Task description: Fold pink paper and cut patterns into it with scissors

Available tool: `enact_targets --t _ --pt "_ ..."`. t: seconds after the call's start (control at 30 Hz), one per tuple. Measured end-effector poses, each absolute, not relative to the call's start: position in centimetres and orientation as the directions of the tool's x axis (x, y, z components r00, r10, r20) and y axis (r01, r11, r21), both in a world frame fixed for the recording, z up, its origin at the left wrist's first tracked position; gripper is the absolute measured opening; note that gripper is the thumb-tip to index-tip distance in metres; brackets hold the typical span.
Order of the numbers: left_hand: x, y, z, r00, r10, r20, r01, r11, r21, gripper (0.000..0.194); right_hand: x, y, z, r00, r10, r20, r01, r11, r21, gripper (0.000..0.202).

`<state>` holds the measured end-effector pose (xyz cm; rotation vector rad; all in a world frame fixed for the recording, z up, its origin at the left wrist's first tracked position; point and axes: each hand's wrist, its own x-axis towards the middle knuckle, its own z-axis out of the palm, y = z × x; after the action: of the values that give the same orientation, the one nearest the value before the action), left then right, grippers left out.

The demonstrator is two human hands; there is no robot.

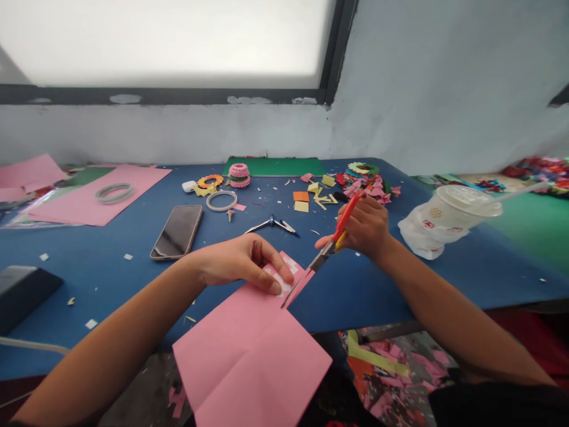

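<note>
My left grip [253,261] is closed in a pinch, thumb and bent fingers holding one pink sheet [253,362] near its far corner, beside the white patches there. My right grip [367,225] is curled closed around the handles of one pair of scissors [331,246], red and yellow. One blade lies across the sheet close to its right edge, a narrow pink margin showing beyond it; how far apart the blades stand I cannot tell. The creased sheet is in front of me, its near part reaching past the edge of the blue tabletop [355,284].

Just beyond my grips lies one compass [272,220], legs spread. Left of it are one phone [176,232], lying flat, and one white ring [222,209]; a second white ring [111,200] rests on the pink paper [142,175] at far left. Near the wall I count one ruffled pink stack [240,170] with a green band, one orange square [301,196] and, just below it, one yellow square [301,206]. One green sheet [275,166] lies behind them. To my right one white cup [457,204] with one straw [522,191] stands in crumpled plastic. Below the tabletop's edge are pink scraps [386,406], too many to count.
</note>
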<state>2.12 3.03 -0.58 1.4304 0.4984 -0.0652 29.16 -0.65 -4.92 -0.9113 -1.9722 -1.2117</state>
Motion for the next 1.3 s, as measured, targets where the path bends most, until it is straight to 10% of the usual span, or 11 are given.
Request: enact_targets --t 0.43,0.63,0.87,1.07,1.3 --pt "2.4 2.7 0.1 0.890 0.292 -0.349 0.336 0.097 0.937 0.015 29.7 -0.5 -5.1 -0.528 0.251 0.812 0.842 0.280 0.461 0.048" --pt "1.9 3.0 0.7 0.854 0.462 -0.238 0.357 -0.189 0.915 0.015 30.9 -0.3 -4.9 -0.528 0.148 0.836 0.841 0.233 0.489 0.043" --pt "1.5 3.8 0.8 0.794 0.605 -0.050 0.388 -0.442 0.809 0.021 31.5 -0.2 -4.7 -0.396 0.366 0.842 0.906 0.010 0.422 0.043" --pt "1.6 4.0 0.5 0.723 0.684 0.094 0.355 -0.486 0.799 0.020 31.6 -0.3 -4.1 -0.542 0.110 0.833 0.832 -0.070 0.551 0.034" --pt "1.8 3.7 0.8 0.608 0.761 0.228 0.316 -0.495 0.809 0.020 32.4 -0.1 -4.7 -0.341 0.290 0.894 0.909 -0.143 0.392 0.034"
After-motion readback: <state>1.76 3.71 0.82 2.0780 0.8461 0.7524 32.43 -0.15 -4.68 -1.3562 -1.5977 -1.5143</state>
